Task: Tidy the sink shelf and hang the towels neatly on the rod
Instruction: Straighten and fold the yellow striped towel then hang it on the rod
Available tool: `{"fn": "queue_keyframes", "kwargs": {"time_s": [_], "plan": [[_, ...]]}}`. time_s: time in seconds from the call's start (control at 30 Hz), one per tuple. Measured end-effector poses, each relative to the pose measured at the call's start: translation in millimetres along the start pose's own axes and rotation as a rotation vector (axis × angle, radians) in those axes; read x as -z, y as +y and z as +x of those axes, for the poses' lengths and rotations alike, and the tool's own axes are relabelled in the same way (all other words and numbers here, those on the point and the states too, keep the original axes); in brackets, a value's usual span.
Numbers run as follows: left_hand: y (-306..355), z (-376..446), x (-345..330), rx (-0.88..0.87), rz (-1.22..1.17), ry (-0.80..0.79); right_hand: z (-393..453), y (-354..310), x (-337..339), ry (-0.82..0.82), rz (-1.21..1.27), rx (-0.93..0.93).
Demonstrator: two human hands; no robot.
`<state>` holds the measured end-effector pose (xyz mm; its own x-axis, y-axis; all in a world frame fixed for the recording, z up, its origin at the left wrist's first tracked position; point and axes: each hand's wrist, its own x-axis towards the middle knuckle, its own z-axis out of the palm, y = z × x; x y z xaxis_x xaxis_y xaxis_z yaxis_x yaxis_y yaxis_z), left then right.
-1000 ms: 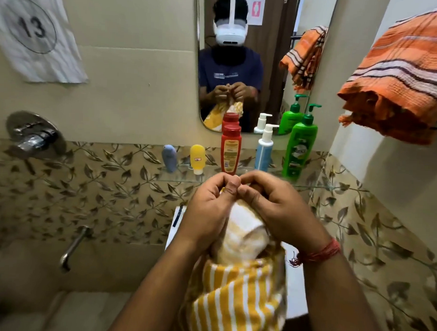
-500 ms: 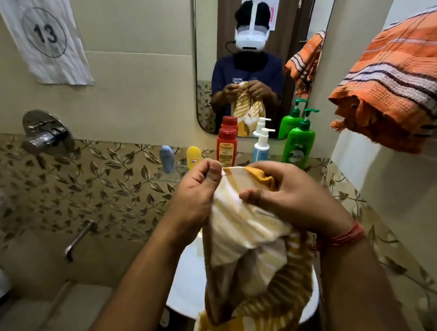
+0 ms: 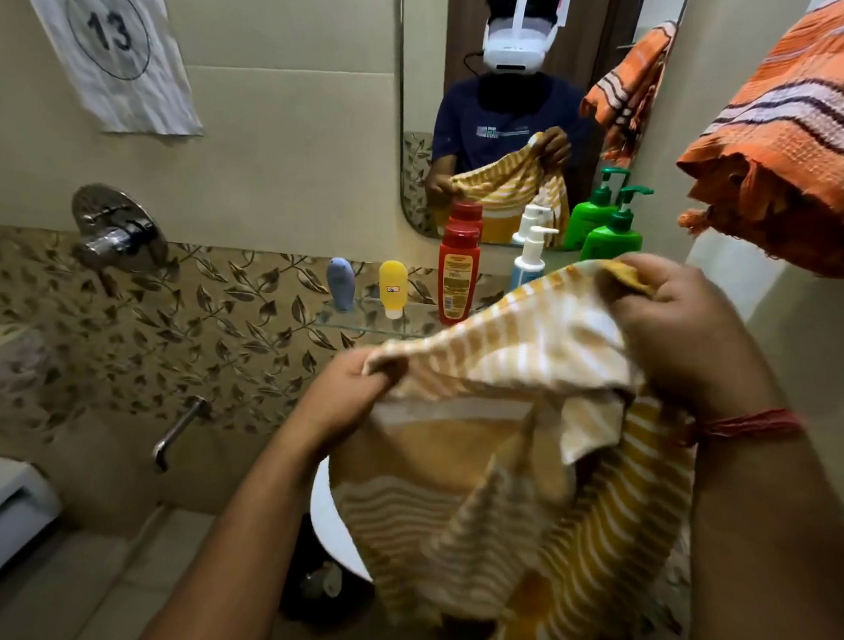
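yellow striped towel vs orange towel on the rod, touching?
Apart. Head view shows bare wall between the yellow striped towel, held in both hands, and the orange towel hanging up right.

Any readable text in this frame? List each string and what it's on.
"13": inside a drawn circle on the paper sheet stuck to the wall.
red bottle: label print too small to read.
yellow tube: small sticker, blurred.
white pump bottle: label unreadable.
green pump bottle: label hidden by the yellow striped towel.
Shirt print in the mirror: too blurred.
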<state>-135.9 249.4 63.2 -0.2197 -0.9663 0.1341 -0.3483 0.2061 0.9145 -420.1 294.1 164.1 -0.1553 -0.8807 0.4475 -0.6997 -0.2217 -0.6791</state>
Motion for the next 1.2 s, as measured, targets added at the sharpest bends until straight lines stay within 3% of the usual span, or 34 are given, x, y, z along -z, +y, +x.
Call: {"fn": "queue_keyframes", "kwargs": {"time_s": [0.1, 0.17, 0.27, 0.37, 0.53, 0.6, 0.7, 0.77, 0.87, 1.0, 1.1, 1.2], "plan": [[44.2, 9.2, -10.6, -0.18, -0.04, -0.118, -3.8, -18.7, -36.9, -0.383, -0.147, 0.112], [68.9, 13.6, -16.9, -0.252, -0.02, -0.217, -6.7, -28.5, -58.3, -0.504, -0.183, 0.203], [72.8, 18.8, -7.2, -0.256, 0.118, -0.186, -3.1, -24.5, -59.3, -0.403, 0.03, 0.136], [44.0, 16.8, 8.9, -0.103, 0.382, -0.286, 2.3, -13.2, -42.4, -0.23, 0.225, 0.044], [-10.0, 26.6, 23.1, 0.029, 0.512, 0.096, 6.6, -8.4, -28.9, -0.061, 0.278, -0.002], [-19.8, 28.8, 27.6, 0.032, 0.434, 0.293, 8.5, -7.9, -25.5, -0.04, 0.269, -0.012], [-18.9, 27.9, 33.4, -0.063, 0.295, 0.597, 9.2, -13.4, -23.7, -0.024, 0.257, -0.005], [-11.1, 28.8, 35.6, -0.148, 0.179, 0.69, 10.0, -16.5, -23.7, -0.023, 0.267, -0.002], [9.8, 27.5, 37.7, -0.258, -0.024, 0.5, 9.2, -22.4, -25.1, -0.095, 0.273, -0.004], [43.3, 21.4, 32.1, -0.337, -0.014, 0.119, 5.1, -31.6, -37.0, -0.293, 0.21, 0.033], [59.5, 17.5, 19.1, -0.287, 0.013, -0.171, -0.5, -40.9, -51.2, -0.403, 0.166, 0.093], [67.2, 11.9, 2.1, -0.286, 0.146, -0.299, -4.5, -42.3, -65.3, -0.434, 0.17, 0.095]]}}
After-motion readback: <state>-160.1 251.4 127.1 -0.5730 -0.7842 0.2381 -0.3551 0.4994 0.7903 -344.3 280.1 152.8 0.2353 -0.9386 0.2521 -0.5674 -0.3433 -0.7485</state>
